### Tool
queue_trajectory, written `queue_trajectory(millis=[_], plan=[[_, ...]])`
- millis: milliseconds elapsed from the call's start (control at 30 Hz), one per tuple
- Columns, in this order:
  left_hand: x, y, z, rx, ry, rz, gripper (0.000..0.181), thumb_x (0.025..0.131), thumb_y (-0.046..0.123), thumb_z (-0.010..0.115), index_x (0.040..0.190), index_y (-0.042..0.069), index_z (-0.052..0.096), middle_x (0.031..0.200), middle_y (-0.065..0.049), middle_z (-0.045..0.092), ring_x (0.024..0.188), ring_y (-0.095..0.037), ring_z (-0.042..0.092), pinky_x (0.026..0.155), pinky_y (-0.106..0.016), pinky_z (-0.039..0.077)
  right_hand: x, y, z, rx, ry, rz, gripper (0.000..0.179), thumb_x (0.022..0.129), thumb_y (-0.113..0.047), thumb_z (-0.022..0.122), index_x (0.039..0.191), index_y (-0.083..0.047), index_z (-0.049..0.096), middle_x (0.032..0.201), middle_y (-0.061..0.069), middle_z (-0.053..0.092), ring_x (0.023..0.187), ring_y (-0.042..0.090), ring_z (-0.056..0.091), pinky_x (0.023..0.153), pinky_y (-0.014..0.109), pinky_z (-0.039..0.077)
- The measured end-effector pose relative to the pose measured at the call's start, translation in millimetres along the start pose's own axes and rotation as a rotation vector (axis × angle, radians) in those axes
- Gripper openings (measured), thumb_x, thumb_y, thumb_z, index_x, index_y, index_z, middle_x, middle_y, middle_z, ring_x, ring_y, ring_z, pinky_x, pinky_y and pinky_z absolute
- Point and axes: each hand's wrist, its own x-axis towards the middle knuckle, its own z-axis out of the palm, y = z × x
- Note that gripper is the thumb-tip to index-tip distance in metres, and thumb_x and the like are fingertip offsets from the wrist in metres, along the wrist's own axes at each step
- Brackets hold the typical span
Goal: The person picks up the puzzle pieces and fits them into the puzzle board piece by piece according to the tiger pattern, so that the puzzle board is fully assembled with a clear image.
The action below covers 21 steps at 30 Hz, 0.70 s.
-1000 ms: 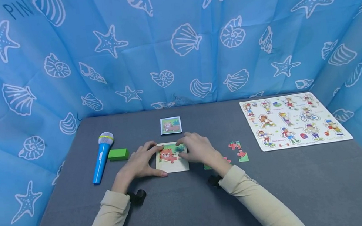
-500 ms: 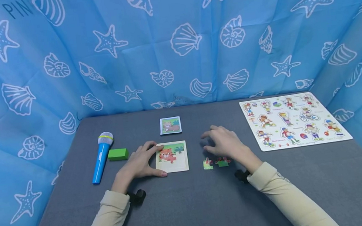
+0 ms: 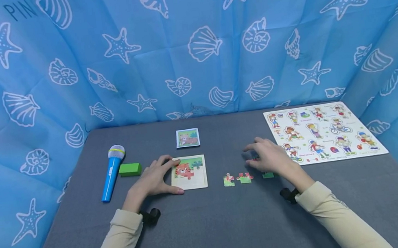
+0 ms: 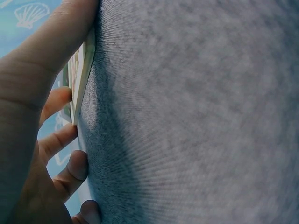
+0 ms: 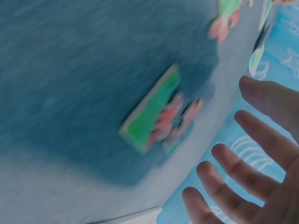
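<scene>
A small square jigsaw board (image 3: 199,180) lies mid-table, part filled with a tiger picture. My left hand (image 3: 154,177) holds its left side, thumb at the near edge and index finger near the far left corner. In the left wrist view the board's edge (image 4: 84,77) shows between thumb and fingers. My right hand (image 3: 271,157) hovers over loose jigsaw pieces at the right, fingers spread and holding nothing. It partly covers a green-edged piece (image 3: 268,175); the right wrist view shows that green and red piece (image 5: 149,114). Two other pieces, one left (image 3: 228,180) and one right (image 3: 245,178), lie nearer the board.
Behind the board is a small tiger picture card (image 3: 187,138). A green block (image 3: 130,170) and a blue toy microphone (image 3: 112,175) lie at the left. At the right lies a large white puzzle board (image 3: 313,160) with sports figures. A blue curtain (image 3: 183,52) hangs behind the table.
My right hand has left the jigsaw board, where a piece now shows at the upper right, and has moved right over the loose pieces. The left hand has stayed in place.
</scene>
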Motion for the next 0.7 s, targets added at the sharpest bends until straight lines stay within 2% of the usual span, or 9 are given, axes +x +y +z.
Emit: queue_trajectory(millis=[267,533,700], plan=[[-0.6,-0.6,0.3,0.000,0.001,0.003,0.103,0.071,0.073,0.079,0.157,0.033,0.039,0.163,-0.009,0.032,0.139,-0.036,0.041,0.109,-0.068,0.036,-8.7,19,-2,0.026,0.002,0.012,0.040,0.089,-0.030,0.079,0.124,-0.010,0.074,0.106,0.017,0.065,0.078,0.022,0.056,0.055,0.031,0.039],[-0.4,-0.9,1.1,0.012,0.005,-0.001,0.104,0.071,0.074,0.079,0.157,0.033,0.039,0.163,-0.009,0.032,0.139,-0.036,0.041,0.109,-0.068,0.037,-11.3,24,-1,0.033,-0.034,0.006,0.042,0.089,-0.033,0.079,0.122,-0.009,0.074,0.107,0.016,0.069,0.088,0.025,0.064,0.064,0.038,0.049],[-0.4,-0.4,1.0,0.009,0.004,0.001,0.103,0.071,0.074,0.078,0.157,0.033,0.039,0.162,-0.009,0.033,0.137,-0.035,0.042,0.108,-0.068,0.037,-9.4,23,3,0.028,-0.032,0.002,0.036,0.089,-0.030,0.079,0.117,-0.008,0.076,0.105,0.014,0.071,0.089,0.025,0.065,0.068,0.041,0.050]])
